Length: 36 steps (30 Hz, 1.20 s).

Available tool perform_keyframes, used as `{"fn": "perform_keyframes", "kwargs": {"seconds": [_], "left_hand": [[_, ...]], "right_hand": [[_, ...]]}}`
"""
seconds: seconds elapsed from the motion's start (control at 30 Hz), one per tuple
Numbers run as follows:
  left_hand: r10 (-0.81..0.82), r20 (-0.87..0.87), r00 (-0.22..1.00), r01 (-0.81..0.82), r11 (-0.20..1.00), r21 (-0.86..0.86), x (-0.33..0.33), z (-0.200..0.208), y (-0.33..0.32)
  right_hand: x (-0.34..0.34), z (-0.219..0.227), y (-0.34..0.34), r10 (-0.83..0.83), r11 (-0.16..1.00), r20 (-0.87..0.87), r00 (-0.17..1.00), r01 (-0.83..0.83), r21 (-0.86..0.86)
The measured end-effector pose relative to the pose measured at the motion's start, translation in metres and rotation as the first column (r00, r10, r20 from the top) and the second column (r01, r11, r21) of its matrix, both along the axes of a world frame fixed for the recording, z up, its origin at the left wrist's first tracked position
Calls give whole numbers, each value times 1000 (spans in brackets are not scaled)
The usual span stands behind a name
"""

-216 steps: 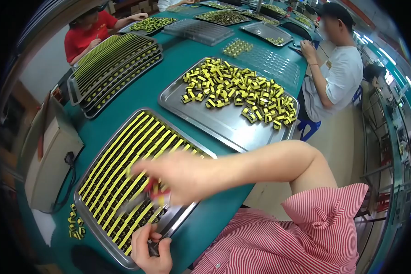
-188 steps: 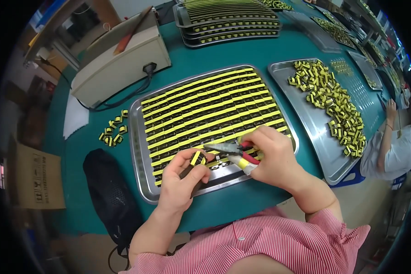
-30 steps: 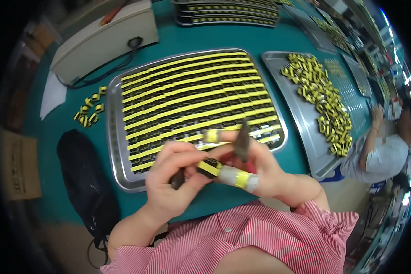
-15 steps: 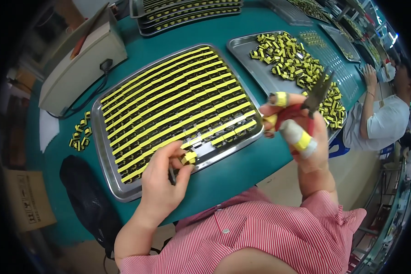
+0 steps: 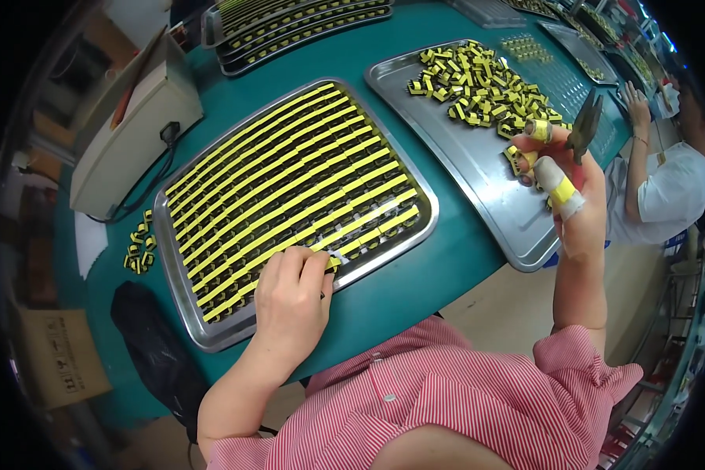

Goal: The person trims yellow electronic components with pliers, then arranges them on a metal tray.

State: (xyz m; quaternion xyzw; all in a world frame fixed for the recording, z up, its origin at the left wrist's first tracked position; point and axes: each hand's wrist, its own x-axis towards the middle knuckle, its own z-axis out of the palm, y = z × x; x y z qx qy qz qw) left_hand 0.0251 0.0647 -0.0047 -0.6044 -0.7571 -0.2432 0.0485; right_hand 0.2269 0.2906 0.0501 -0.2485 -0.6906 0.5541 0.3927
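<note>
Two hands stand well apart: the left hand (image 5: 291, 288) pinches a part (image 5: 334, 264) at the near side of the tray (image 5: 372, 264). Seating it in its row seems the step, calling for a square, gentle release. The right hand (image 5: 587, 192) grips pliers (image 5: 586, 129) above a second tray (image 5: 478, 172) of loose parts (image 5: 474, 82). Far left, a carton (image 5: 63, 354) carries dark print, too small to read.

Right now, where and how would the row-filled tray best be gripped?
Probably by the raised rim on its left and right sides, one hand each, coming in from outside. The tray lies flat, and rows of parts fill most of its bed, leaving little else to hold. The left hand covers some of the near side.
</note>
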Motion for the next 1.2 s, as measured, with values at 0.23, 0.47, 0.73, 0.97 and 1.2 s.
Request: {"fn": "perform_keyframes", "kwargs": {"seconds": [0.23,0.47,0.73,0.97,1.2], "left_hand": [[-14,-73,997,13,1000,-11,0,-2,6],[-22,-76,997,21,1000,-17,1,2,10],[-37,-41,998,36,999,-20,1,5,5],[41,8,999,-41,996,75,0,18,-11],[130,191,973,-164,971,175,-15,1,-39]], "right_hand": [[4,-7,9,-16,1000,29,999,17,-26],[0,-5,16,-77,995,117,990,69,69],[-30,5,53,-170,960,425,889,52,275],[-83,-18,105,-345,787,730,591,-242,568],[-103,-45,92,-560,555,744,366,-500,664]]}}
